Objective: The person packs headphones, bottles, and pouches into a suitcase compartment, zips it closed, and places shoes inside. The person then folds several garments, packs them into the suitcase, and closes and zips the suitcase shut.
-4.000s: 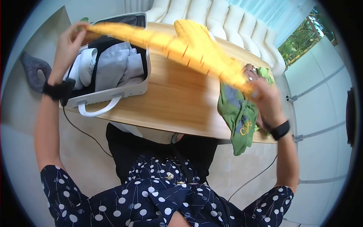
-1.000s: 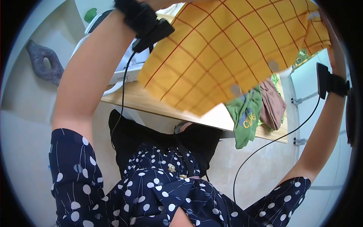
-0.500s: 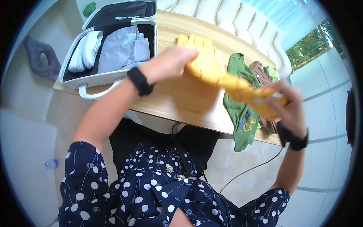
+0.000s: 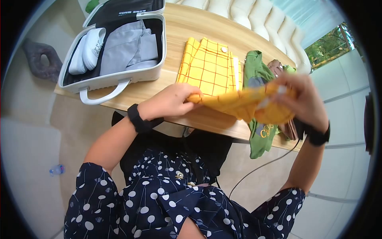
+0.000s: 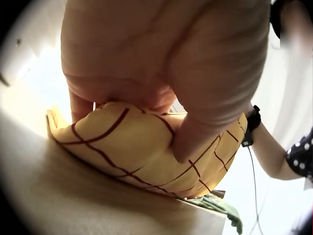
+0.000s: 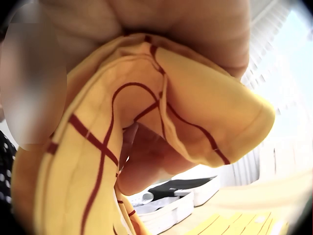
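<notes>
A yellow cloth with a red grid lies partly flat on the wooden table, its near part lifted and bunched between the hands. The left hand pinches the near left corner just above the table edge; the left wrist view shows thumb and fingers around the yellow cloth. Over the green garment, the right hand grips the other end, blurred. Folds of yellow cloth curl around the fingers in the right wrist view.
An open white suitcase with white shoes and grey clothes stands at the left. Right of the yellow cloth lie green and brown garments. A cream padded seat stands behind the table.
From held up and spread before the head view, the yellow cloth has come down, its far part now flat on the table. The left hand has moved lower, toward the near edge.
</notes>
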### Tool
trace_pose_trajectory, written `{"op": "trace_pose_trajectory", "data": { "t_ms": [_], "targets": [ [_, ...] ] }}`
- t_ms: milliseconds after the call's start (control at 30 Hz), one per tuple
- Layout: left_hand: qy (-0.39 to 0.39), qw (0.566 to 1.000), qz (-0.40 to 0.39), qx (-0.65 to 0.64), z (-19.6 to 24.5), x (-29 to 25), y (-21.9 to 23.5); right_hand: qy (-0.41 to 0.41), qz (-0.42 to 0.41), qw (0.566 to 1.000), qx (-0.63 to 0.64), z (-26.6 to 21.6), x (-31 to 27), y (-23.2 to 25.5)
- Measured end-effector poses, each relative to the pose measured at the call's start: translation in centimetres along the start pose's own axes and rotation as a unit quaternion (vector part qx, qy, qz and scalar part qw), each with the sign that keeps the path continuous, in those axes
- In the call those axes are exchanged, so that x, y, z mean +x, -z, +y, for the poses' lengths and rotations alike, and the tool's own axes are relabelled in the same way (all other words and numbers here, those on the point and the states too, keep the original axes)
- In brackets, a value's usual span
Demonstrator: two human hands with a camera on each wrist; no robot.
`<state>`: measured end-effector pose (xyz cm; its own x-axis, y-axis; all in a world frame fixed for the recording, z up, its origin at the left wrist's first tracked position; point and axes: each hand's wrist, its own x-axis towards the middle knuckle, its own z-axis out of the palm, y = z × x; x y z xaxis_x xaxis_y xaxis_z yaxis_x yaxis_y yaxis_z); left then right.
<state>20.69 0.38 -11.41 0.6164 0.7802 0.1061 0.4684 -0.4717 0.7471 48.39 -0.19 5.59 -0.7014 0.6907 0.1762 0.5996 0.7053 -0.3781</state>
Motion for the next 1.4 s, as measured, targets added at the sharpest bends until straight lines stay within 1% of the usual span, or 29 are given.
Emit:
{"op": "trace_pose_trajectory", "data": {
  "t_ms": [33,67,100,133,167,200,267,300,367,400,433,467,500,533,600,633,700,733,800,900,933,1000,1067,1133,1200,1233,1333,1400],
  "targets": [
    [0.016,0.998,0.026,-0.060,-0.2,0.2,0.1,-0.071,0.005,0.997,-0.001,0.1,1.6,0.9],
    [-0.009,0.992,0.078,-0.096,-1.5,0.5,-0.5,-0.142,0.010,0.990,-0.003,0.5,3.4,1.6],
    [0.041,0.984,0.106,-0.134,-2.4,0.8,-0.7,-0.105,0.072,0.989,-0.076,2.7,5.3,1.7],
    [0.091,0.972,0.134,-0.171,-2.9,1.0,-0.8,-0.069,0.133,0.978,-0.147,5.4,7.1,1.5],
    [0.178,0.958,0.103,-0.201,-1.5,0.9,0.3,-0.011,0.180,0.960,-0.216,7.8,8.7,1.3],
    [0.178,0.958,0.103,-0.199,-1.6,0.9,0.3,0.049,0.226,0.930,-0.285,9.5,9.5,0.6],
    [0.199,0.945,0.142,-0.218,-2.3,1.3,0.2,0.045,0.258,0.952,-0.156,10.4,10.6,-2.8],
    [0.187,0.947,0.161,-0.204,-2.8,1.5,-0.2,0.023,0.207,0.971,-0.118,8.7,10.1,-4.0],
    [0.174,0.952,0.168,-0.188,-3.1,1.6,-0.5,0.052,0.161,0.982,-0.084,7.5,9.0,-7.7],
    [0.162,0.957,0.174,-0.169,-3.3,1.6,-0.5,0.055,0.114,0.988,-0.088,6.6,8.1,-9.5],
    [0.162,0.957,0.173,-0.169,-3.3,1.6,-0.4,0.058,0.087,0.991,-0.080,6.3,7.0,-11.6],
    [0.164,0.958,0.161,-0.170,-3.2,1.5,-0.2,0.061,0.045,0.992,-0.100,5.4,5.9,-13.1],
    [0.167,0.960,0.147,-0.172,-3.1,1.5,-0.1,0.067,-0.018,0.994,-0.085,5.3,5.1,-14.1],
    [0.168,0.960,0.145,-0.171,-3.3,1.5,-0.2,0.040,-0.075,0.991,-0.106,5.4,4.0,-15.3],
    [0.137,0.961,0.166,-0.171,-3.5,1.4,-0.7,-0.002,-0.097,0.989,-0.115,5.9,2.2,-17.0],
    [0.138,0.962,0.163,-0.171,-3.4,1.4,-0.7,-0.011,-0.097,0.989,-0.112,6.3,1.9,-17.2],
    [0.066,0.983,0.144,-0.093,-3.1,1.4,-0.3,-0.022,-0.090,0.989,-0.114,6.6,1.4,-17.0],
    [0.066,0.983,0.144,-0.093,-2.9,1.1,-0.2,-0.030,-0.082,0.989,-0.115,6.6,1.2,-17.0],
    [0.033,0.996,0.083,0.011,-2.2,0.4,-0.1,-0.032,-0.076,0.990,-0.113,6.7,0.8,-17.0],
    [0.024,0.995,0.088,0.047,-0.7,-0.6,-0.5,-0.032,-0.060,0.992,-0.110,6.7,0.5,-16.9],
    [0.028,0.994,0.091,0.048,-0.6,-0.8,-0.6,-0.031,-0.050,0.992,-0.108,6.7,0.5,-17.0],
    [-0.015,0.987,0.127,0.100,-0.4,-1.1,-0.7,-0.031,-0.045,0.993,-0.105,6.3,0.6,-16.8],
    [-0.009,0.984,0.130,0.121,-0.5,-1.1,-0.6,-0.031,-0.038,0.993,-0.103,5.8,0.7,-16.7],
    [-0.006,0.981,0.132,0.141,-0.6,-1.0,-0.9,-0.049,-0.026,0.993,-0.102,5.3,0.5,-16.6],
    [-0.024,0.968,0.156,0.197,-0.7,-1.0,-1.2,-0.031,-0.013,0.992,-0.125,5.2,0.2,-16.9],
    [-0.025,0.967,0.158,0.198,-0.6,-0.9,-1.2,-0.016,-0.002,0.989,-0.147,5.1,0.0,-17.0],
    [-0.035,0.965,0.171,0.197,0.0,-0.9,-1.1,-0.017,-0.006,0.988,-0.155,4.7,-0.3,-16.9],
    [-0.023,0.967,0.166,0.193,0.8,-0.9,-0.5,-0.008,0.008,0.987,-0.162,4.7,-0.4,-16.9]
  ]
}}
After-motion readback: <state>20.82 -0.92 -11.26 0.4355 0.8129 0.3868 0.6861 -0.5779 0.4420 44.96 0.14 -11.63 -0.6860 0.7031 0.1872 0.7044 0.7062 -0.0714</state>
